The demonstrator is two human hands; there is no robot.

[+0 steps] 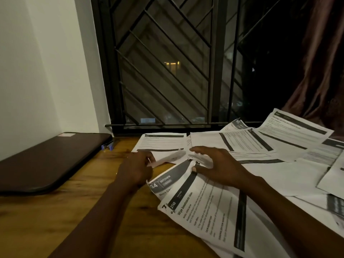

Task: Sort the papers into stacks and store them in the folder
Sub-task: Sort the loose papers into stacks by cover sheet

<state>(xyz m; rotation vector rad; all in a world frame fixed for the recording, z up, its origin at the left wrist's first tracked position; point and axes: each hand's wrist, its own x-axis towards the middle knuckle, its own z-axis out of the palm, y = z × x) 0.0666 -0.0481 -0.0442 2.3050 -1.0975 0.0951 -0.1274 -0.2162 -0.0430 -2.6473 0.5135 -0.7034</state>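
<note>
Wooden table (89, 211) under barred window (167, 71), papers (214, 213) strewn; right hand (219, 166) spread, left hand (135, 170) perhaps pinching one.

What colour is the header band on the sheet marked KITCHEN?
Dark grey with white lettering, across the top of the KITCHEN sheet; the head view shows it best.
</note>
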